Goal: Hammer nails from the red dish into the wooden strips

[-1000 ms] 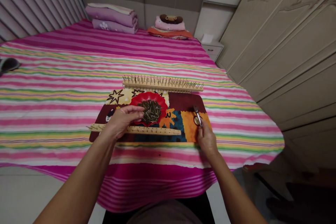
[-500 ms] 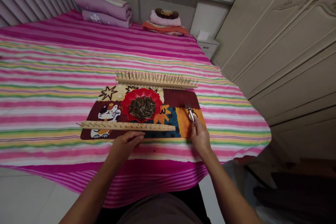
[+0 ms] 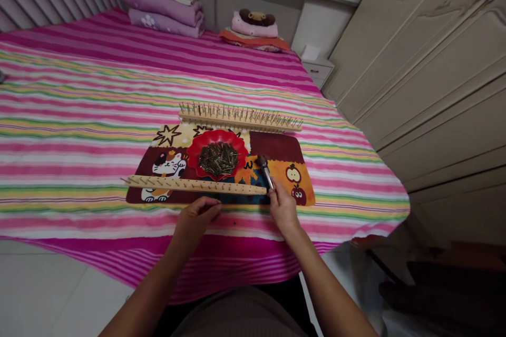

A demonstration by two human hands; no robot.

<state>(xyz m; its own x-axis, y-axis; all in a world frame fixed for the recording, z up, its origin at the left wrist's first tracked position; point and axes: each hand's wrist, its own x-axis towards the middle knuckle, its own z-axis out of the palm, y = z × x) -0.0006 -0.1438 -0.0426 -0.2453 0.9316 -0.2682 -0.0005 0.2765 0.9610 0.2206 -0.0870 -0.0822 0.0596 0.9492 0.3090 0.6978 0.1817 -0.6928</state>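
Note:
A small hammer (image 3: 265, 169) with a dark head and silver shaft is gripped in my right hand (image 3: 284, 210). Its head is over the mat, between the red bowl and the printed apples. My left hand (image 3: 196, 216) is pinched closed just in front of a narrow wooden strip (image 3: 197, 185); whatever is between the fingertips is too small to make out. Nails stick up along much of that strip, while its right part shows small holes. Behind it, a scalloped red bowl (image 3: 192, 154) holds a heap of nails (image 3: 219, 159).
A second wooden strip (image 3: 241, 121), bristling with nails, lies behind the bowl. The patterned mat (image 3: 276, 146) rests on a striped cloth (image 3: 79, 158) over the bed. Folded bedding (image 3: 162, 8) is stacked at the back, and a wardrobe (image 3: 427, 63) stands on the right.
My right hand has moved left with the hammer, bringing its head closer to the bowl and the near strip's right end. My left hand stays pinched near the strip. The view has shifted slightly.

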